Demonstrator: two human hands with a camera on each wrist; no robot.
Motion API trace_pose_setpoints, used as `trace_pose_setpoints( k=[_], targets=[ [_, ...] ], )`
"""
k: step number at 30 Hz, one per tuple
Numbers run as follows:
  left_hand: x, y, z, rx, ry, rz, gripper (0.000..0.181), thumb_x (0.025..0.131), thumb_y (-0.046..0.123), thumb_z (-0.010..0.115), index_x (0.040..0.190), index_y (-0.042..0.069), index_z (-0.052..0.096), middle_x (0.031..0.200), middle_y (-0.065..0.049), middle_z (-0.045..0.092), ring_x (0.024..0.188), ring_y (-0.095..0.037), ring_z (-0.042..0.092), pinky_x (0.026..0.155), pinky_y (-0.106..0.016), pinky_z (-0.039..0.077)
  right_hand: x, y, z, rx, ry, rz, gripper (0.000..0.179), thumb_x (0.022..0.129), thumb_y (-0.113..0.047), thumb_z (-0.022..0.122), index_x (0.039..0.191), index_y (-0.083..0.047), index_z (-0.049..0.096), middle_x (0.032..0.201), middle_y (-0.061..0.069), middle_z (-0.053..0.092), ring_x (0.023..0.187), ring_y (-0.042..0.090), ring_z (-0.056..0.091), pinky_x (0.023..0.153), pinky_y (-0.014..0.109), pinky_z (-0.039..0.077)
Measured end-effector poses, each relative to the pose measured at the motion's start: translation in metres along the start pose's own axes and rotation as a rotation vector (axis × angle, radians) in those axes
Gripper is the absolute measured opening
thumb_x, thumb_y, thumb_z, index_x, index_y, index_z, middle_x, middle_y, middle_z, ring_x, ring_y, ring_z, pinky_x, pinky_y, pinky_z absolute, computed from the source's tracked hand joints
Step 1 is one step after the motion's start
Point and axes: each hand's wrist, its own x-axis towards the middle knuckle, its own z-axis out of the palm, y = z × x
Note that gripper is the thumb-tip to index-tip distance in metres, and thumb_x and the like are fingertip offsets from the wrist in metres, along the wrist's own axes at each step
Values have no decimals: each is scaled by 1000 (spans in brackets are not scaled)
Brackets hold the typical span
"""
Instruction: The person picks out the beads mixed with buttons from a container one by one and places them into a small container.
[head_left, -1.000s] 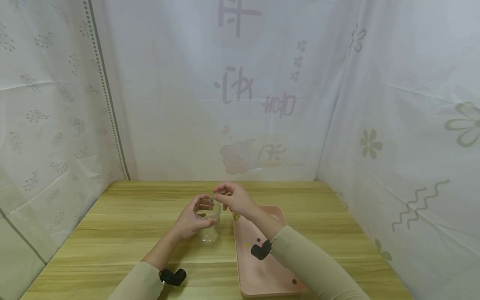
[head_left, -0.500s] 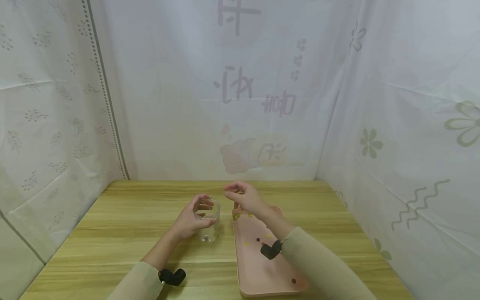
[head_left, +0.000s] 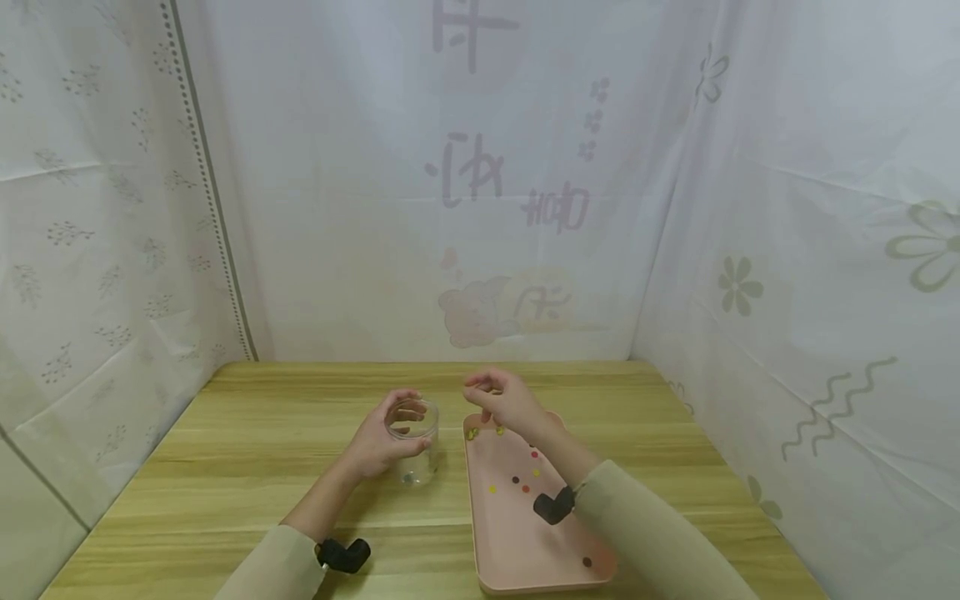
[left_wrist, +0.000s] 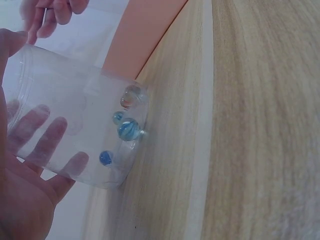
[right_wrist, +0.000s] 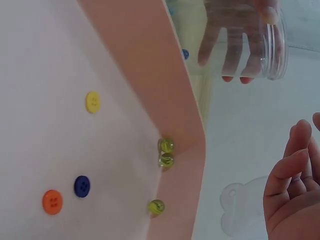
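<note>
My left hand (head_left: 378,437) grips a clear jar (head_left: 422,457) from its left side, fingers and thumb round the wall. The jar stands upright on the table with its mouth uncovered. In the left wrist view several marbles, such as a blue-striped marble (left_wrist: 129,129) and a small dark blue marble (left_wrist: 105,158), lie at its bottom. Above the far end of the pink tray (head_left: 517,546) hovers my right hand (head_left: 512,404), its fingers loosely bent, with nothing seen in them. Below it, yellow-green marbles (right_wrist: 156,207) rest against the tray's far wall.
Loose buttons are scattered on the tray floor, among them a yellow button (right_wrist: 92,102), an orange button (right_wrist: 52,202) and a dark blue button (right_wrist: 82,186). The tray lies right of the jar on a wooden table (head_left: 285,417). Patterned curtains (head_left: 360,208) enclose the table's back and sides.
My right hand has moved from the jar's mouth rightward over the tray. A small dark thing at its fingertips was let go and now shows at the jar's bottom. My left hand stays put.
</note>
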Motion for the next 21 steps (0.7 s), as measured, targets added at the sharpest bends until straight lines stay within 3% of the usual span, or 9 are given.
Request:
trace_pose_setpoints(
  k=[8, 16, 21],
  targets=[
    [-1, -1, 0, 6, -8, 2, 74, 94, 11, 86, 155, 5, 44, 152, -34, 54, 141, -49, 57, 115, -66, 51, -4, 10, -2, -4, 3, 31, 34, 105, -20, 75, 138, -18, 69, 122, 11, 72, 72, 19, 66, 58, 30, 50],
    [-1, -1, -1, 5, -8, -11, 78, 94, 10, 86, 157, 0, 41, 152, -34, 54, 141, -52, 56, 111, -58, 57, -7, 21, -4, -12, 11, 59, 37, 103, -16, 76, 139, -19, 69, 118, 11, 72, 72, 20, 66, 58, 27, 46],
    [-1, 1, -1, 18, -4, -11, 78, 94, 11, 86, 157, 1, 42, 152, -32, 56, 140, -51, 56, 109, -56, 58, -7, 28, -6, -34, -13, 87, 37, 104, -13, 73, 140, -19, 69, 117, 12, 70, 80, 34, 71, 57, 27, 45]
  ],
)
